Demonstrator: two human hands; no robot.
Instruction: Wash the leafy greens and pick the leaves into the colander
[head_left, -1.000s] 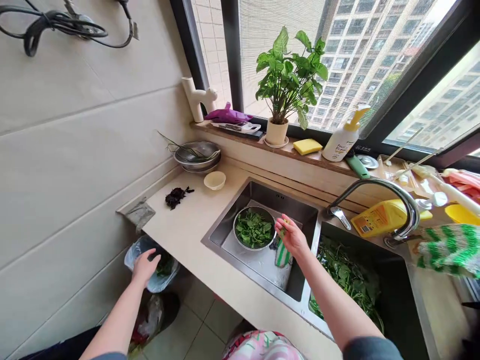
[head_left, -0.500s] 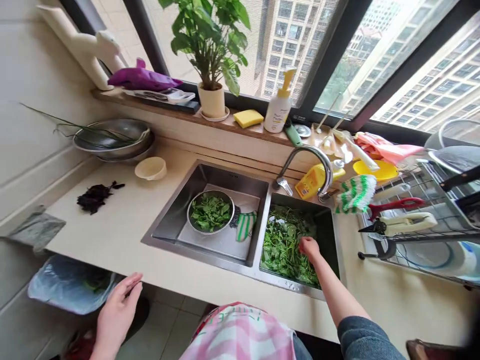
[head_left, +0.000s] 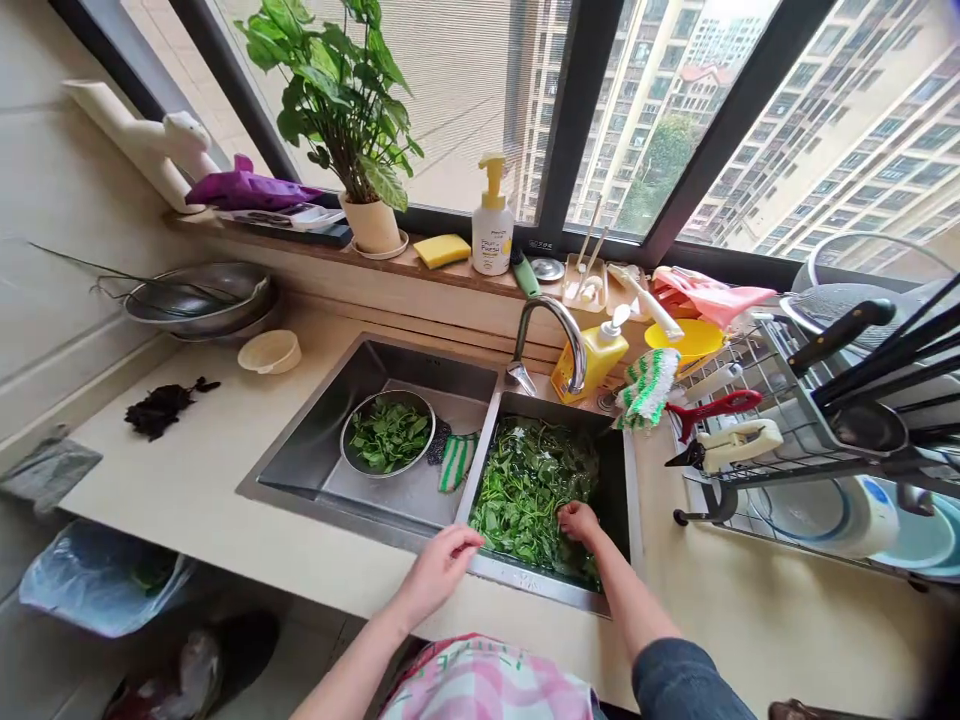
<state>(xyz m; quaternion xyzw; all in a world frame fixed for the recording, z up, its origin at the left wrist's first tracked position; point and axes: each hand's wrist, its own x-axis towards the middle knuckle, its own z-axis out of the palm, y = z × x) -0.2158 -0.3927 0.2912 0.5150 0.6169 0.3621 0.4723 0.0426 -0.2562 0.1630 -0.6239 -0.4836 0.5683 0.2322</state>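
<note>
Leafy green vegetables with long stems (head_left: 517,490) lie in water and fill much of the right sink basin (head_left: 634,500). My right hand (head_left: 580,522) is at their right side, fingers closed on some of the stems; the fingertips are partly hidden. Over the front rim between the two basins is my left hand (head_left: 442,568), its fingers loosely stretched toward the greens, with nothing visible in it. A round bowl (head_left: 343,445) in the left basin (head_left: 300,460) holds picked green leaves (head_left: 390,435). Beside it lies a green-and-white striped scrubbing cloth (head_left: 457,462).
A curved faucet (head_left: 574,340) rises behind the basins. On the right stands a wire dish rack (head_left: 750,350) with utensils and bowls. Dark leaves (head_left: 161,410), a small cream bowl (head_left: 270,352) and pans (head_left: 202,300) are on the left counter. A lined bin (head_left: 97,580) hangs below.
My left hand has moved right, from above the floor near the bin to the sink's front rim. My right hand stays among the greens. The view has shifted right.
</note>
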